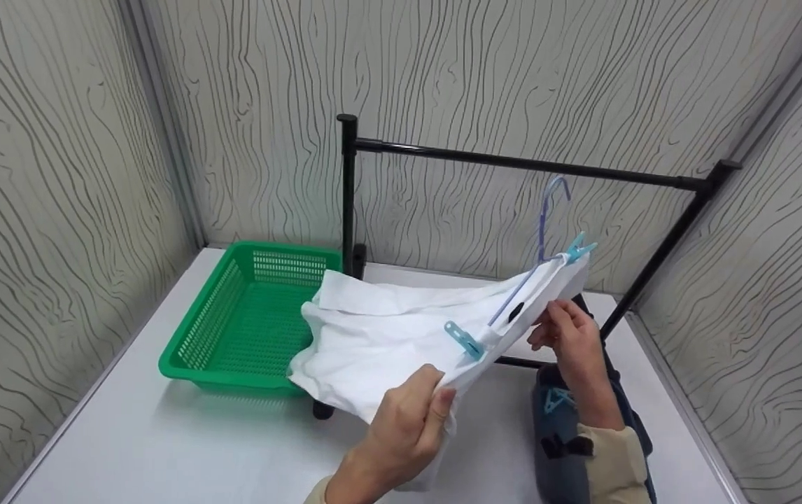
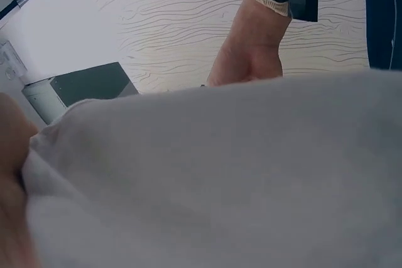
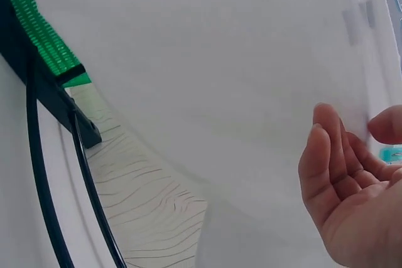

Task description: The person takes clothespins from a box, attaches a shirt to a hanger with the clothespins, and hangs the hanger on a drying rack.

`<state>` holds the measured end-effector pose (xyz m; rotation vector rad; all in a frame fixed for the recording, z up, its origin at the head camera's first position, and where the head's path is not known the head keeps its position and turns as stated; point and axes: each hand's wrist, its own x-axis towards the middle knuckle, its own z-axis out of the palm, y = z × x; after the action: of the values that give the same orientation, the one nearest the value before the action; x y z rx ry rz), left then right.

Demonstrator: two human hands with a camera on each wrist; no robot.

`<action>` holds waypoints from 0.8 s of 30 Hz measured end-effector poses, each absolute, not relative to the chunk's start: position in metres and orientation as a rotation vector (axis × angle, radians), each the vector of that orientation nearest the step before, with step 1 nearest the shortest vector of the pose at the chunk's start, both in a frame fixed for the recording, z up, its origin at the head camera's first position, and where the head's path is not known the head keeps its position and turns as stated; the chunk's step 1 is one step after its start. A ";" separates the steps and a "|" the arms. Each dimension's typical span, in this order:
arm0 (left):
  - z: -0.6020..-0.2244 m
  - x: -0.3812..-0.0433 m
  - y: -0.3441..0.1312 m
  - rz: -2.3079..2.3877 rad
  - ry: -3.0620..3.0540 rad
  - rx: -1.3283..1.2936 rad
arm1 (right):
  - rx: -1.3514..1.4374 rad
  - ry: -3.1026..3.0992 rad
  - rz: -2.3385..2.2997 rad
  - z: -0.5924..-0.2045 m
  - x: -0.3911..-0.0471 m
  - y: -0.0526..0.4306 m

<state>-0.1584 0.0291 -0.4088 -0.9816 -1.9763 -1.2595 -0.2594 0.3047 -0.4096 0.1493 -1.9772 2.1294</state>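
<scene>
A white garment hangs slantwise from a purple-blue hanger, whose hook points up below the black rail. One light-blue clothespin grips the cloth at the near side, and another clothespin at the far top corner. My left hand holds the garment's near corner between thumb and curled fingers. At the right edge of the cloth, my right hand pinches the fabric with thumb and forefinger; in the right wrist view its other fingers curl beside the cloth. White fabric fills most of the left wrist view.
A green plastic basket sits at the left on the white table. Behind the garment stands a black rack. A dark blue bin with light-blue clothespins in it lies under my right forearm. Patterned panels enclose the table.
</scene>
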 end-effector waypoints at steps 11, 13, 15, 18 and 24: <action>-0.409 -0.152 0.051 -1.293 -1.947 -0.998 | 0.181 -1.930 2.167 -0.393 -0.274 0.312; -0.407 -0.151 0.056 -1.294 -1.935 -0.981 | 0.196 -1.925 2.183 -0.389 -0.277 0.313; -0.405 -0.149 0.062 -1.304 -1.928 -0.961 | 0.246 -1.912 2.215 -0.384 -0.281 0.314; -0.401 -0.148 0.070 -1.304 -1.913 -0.953 | 0.306 -1.883 2.248 -0.376 -0.286 0.314; -0.390 -0.149 0.083 -1.319 -1.897 -0.956 | 0.251 -1.854 2.247 -0.361 -0.293 0.314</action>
<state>-0.1492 0.0826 -0.3904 -0.9563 -1.8968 -1.3190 -0.2926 0.3143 -0.3611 0.2515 -1.8541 2.2472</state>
